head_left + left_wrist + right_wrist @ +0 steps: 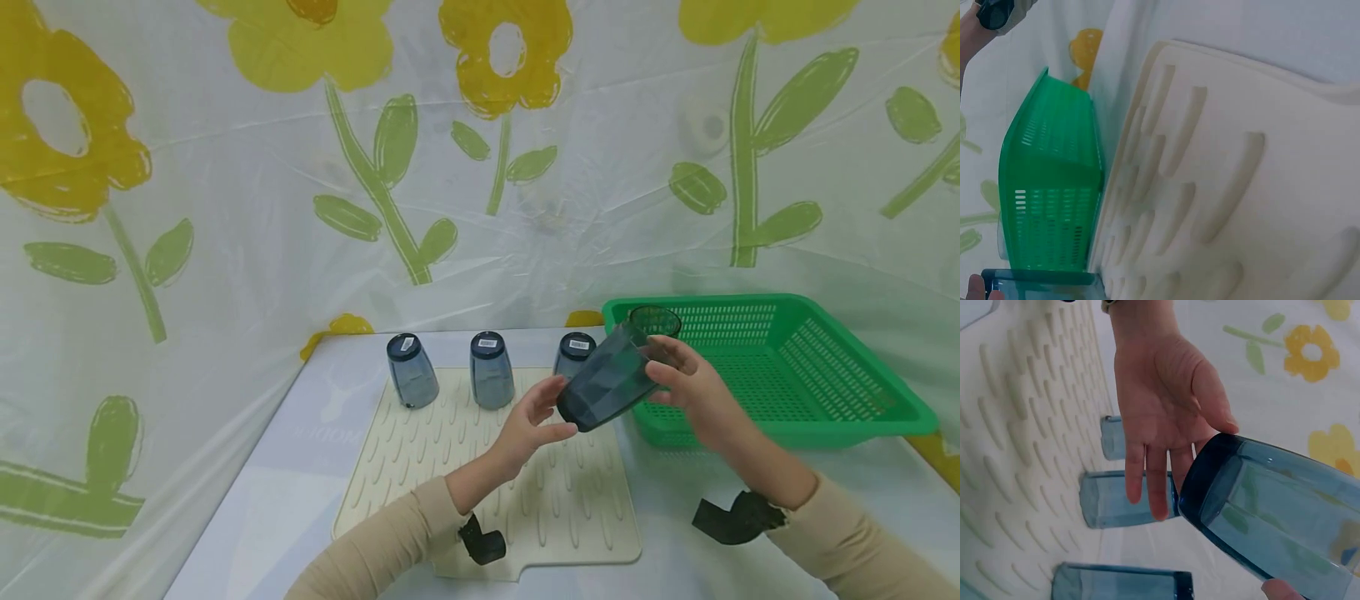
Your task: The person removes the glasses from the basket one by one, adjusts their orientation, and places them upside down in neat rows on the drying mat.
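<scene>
Glasses (492,379): three, upside down along the mat's far edge; only the head view shows their white stickers (487,342).
Ribbed mat (420,450): pale, flat on the counter (270,467).
Left grip (525,433): released, fingers straight beside the glass's base; the right-wrist view alone bares the palm.
Tilted glass (609,379): lifted, base lower left.
Right grip (697,390): grasping the tilted glass's upper end.
Green basket (825,433): rightmost; the left-wrist view adds its slotted outside.

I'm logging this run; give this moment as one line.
right hand: holds tilted glass | left hand: at its base | upturned glasses: three, mat's far edge | basket: right
</scene>
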`<move>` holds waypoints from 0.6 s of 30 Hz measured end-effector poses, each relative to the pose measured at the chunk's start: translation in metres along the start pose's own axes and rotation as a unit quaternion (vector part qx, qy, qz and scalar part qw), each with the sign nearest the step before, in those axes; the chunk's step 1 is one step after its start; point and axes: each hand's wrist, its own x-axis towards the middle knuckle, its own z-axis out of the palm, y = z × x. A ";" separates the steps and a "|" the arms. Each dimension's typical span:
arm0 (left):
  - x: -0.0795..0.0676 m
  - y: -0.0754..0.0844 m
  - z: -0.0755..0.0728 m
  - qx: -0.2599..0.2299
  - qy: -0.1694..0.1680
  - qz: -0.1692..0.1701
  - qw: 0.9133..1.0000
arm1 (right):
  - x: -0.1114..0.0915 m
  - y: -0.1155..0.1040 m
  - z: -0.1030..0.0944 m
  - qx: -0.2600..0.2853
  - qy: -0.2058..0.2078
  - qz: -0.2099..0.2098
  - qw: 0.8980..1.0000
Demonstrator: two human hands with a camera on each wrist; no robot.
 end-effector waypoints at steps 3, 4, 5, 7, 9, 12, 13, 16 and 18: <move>-0.003 0.000 0.002 -0.001 -0.001 -0.009 1.000 | -0.001 0.006 0.002 0.014 -0.004 0.008 1.000; -0.004 0.000 0.003 -0.001 -0.001 -0.011 1.000 | -0.001 0.008 0.002 0.020 -0.004 0.011 1.000; -0.006 0.000 0.004 -0.002 -0.001 -0.012 1.000 | -0.001 0.010 0.003 0.024 -0.004 0.014 1.000; -0.008 -0.001 0.006 -0.003 -0.003 -0.015 1.000 | 0.000 0.016 0.002 0.041 -0.009 0.011 0.999; -0.009 -0.001 0.007 -0.010 -0.007 -0.017 1.000 | 0.002 0.024 -0.001 0.060 -0.018 0.003 0.998; -0.010 -0.003 0.008 -0.016 -0.004 -0.022 1.000 | 0.006 0.036 -0.005 0.086 -0.036 -0.018 0.995; -0.010 -0.003 0.008 -0.018 -0.002 -0.023 1.000 | 0.006 0.038 -0.005 0.086 -0.038 -0.019 0.995; -0.012 -0.005 0.010 -0.017 0.008 -0.024 1.000 | 0.003 0.034 0.000 0.082 -0.022 -0.003 0.996; -0.013 -0.007 0.011 -0.016 0.014 -0.023 1.000 | -0.001 0.027 0.006 0.065 -0.005 0.022 0.998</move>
